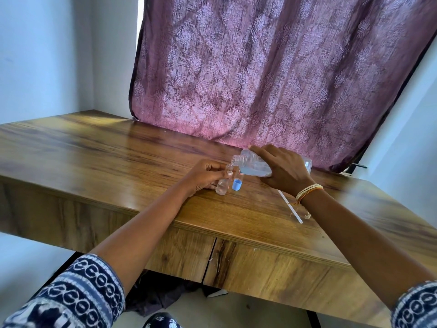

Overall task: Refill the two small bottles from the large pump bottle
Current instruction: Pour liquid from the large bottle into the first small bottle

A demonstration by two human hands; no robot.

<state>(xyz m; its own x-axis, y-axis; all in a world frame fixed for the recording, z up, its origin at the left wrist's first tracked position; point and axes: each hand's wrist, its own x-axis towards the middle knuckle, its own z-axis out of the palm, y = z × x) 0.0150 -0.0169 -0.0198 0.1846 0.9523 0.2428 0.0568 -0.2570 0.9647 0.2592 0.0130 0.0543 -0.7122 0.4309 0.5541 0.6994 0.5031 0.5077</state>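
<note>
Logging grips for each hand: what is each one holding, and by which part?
Left hand pinches the small bottle near its neck. Right hand grips the tilted large bottle around its body.

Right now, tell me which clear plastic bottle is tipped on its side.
The large clear plastic bottle in the right hand, tilted neck-down and uncapped; the small clear bottle in the left hand stands upright.
</note>
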